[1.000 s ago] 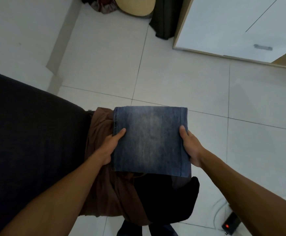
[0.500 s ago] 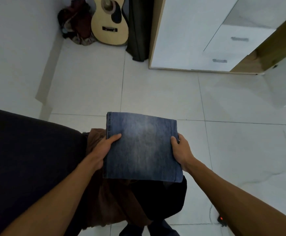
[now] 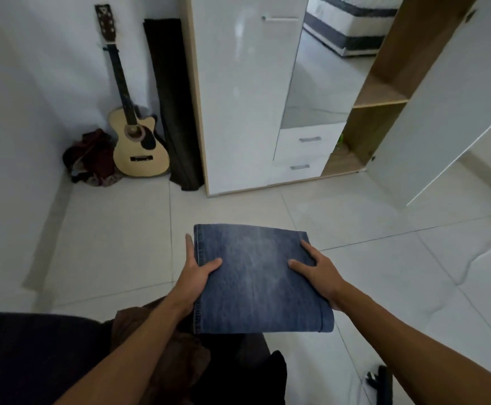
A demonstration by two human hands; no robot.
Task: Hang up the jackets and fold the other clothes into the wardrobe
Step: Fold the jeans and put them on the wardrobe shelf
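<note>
Above floor: folded jeans (image 3: pixel 259 280) held flat, long axis toward wardrobe (image 3: pixel 247 92); left hand (image 3: pixel 194 276), right hand (image 3: pixel 320 273) fingers gripping side edges.

Fingers of both the left hand (image 3: pixel 195 274) and right hand (image 3: pixel 318 270) vanish under the folded jeans (image 3: pixel 256 280). The brown garment (image 3: pixel 177 366) and the black thing (image 3: pixel 380 384) on the floor get chopped by the bottom edge, so no clue what that one is.

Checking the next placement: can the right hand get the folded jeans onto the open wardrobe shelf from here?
Probably not yet. The right hand grips the folded jeans, but bare floor separates it from the wardrobe shelf; the door stands open.
</note>
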